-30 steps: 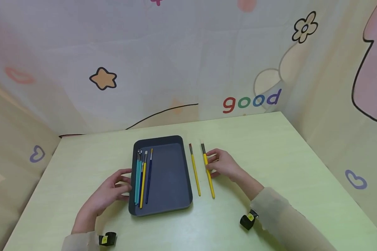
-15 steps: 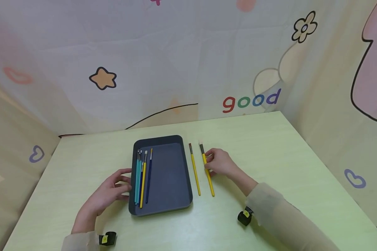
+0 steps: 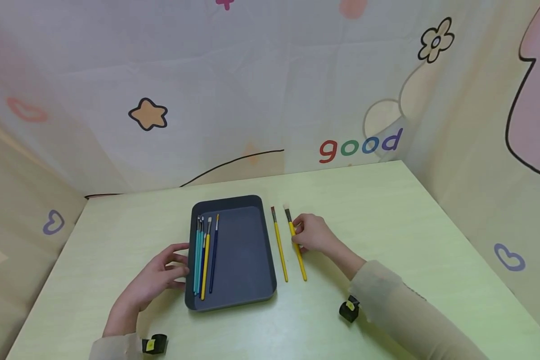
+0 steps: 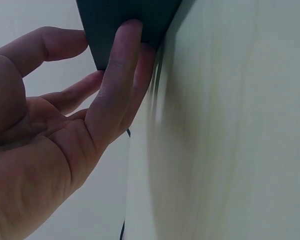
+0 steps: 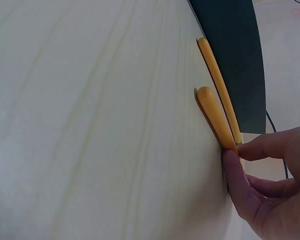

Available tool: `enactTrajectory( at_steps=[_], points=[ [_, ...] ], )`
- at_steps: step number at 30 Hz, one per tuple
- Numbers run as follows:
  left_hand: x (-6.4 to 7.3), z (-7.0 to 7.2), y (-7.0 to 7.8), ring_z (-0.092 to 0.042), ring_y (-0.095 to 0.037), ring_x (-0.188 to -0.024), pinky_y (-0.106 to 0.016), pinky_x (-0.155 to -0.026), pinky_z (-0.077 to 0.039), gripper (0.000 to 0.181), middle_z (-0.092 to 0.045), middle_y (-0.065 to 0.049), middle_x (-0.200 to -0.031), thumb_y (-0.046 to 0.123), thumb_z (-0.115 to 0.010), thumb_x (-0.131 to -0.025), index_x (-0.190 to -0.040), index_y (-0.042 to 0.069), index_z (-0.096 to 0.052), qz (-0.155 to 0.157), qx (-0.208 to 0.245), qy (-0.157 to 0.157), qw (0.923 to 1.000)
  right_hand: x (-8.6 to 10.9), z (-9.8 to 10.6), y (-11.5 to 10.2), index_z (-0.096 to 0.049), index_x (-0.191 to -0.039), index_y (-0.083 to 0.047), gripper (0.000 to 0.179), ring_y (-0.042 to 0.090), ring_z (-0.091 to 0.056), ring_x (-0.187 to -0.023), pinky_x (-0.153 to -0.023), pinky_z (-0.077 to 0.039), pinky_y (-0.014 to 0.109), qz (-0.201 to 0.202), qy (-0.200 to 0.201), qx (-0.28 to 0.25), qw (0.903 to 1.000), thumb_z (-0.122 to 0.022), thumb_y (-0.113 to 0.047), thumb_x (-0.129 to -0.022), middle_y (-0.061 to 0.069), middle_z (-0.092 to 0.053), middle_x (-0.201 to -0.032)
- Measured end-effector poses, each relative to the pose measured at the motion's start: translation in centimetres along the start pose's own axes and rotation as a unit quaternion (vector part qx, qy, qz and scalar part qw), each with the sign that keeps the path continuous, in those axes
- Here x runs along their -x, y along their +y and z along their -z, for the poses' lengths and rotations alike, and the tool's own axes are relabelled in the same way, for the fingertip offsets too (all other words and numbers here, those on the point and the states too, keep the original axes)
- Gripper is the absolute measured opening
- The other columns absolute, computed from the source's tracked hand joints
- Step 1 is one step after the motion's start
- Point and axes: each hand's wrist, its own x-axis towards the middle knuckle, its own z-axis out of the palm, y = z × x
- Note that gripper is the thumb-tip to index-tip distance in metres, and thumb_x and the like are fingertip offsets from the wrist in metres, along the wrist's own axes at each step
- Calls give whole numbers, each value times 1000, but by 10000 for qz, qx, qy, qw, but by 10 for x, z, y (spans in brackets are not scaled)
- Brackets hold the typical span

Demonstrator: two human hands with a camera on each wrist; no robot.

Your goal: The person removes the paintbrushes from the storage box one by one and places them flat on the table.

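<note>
- Your right grip (image 3: 314,234) pinches the thick yellow brush (image 3: 300,262) between thumb and fingers; it lies right of the tray (image 3: 245,260), beside the thin yellow brush (image 3: 279,245), bristles pointing away from you.
- Expect a light, stiff handle, probably smooth enough to roll under a loose pinch.
- Hold it on the upper handle, as now; the pale bristles (image 3: 286,206) look soft, so keep pressure off them.
- Your left grip (image 3: 155,275) has its fingers loosely extended against the tray's outer left wall; the tray seems rigid and easy to steady there.
- Only the head view shows the bristles and the row of brushes (image 3: 205,265) inside the tray.
- The right wrist view adds your thumb opposing a finger and the handle's rounded butt; whether it clears the tabletop (image 3: 351,200), you cannot tell.
- The left wrist view gives fingertip contact on the tray, but no brush.
</note>
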Motion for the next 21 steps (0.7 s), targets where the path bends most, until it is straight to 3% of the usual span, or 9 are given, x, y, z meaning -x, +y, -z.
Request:
enactTrajectory(
  at_steps=[21],
  points=[
    [0,3,-4,-62,-34,-107,-47,-85,-60,61,-49,-25,-132,9,-60,-101,-156,6,-33,-4,47,-25,10000,-2,2,2,-59,-123,6,33,22,-66,-71,-56,-60,32,-95,23,-113,9999,-68,-12,-97,15,-62,-94]
  ],
)
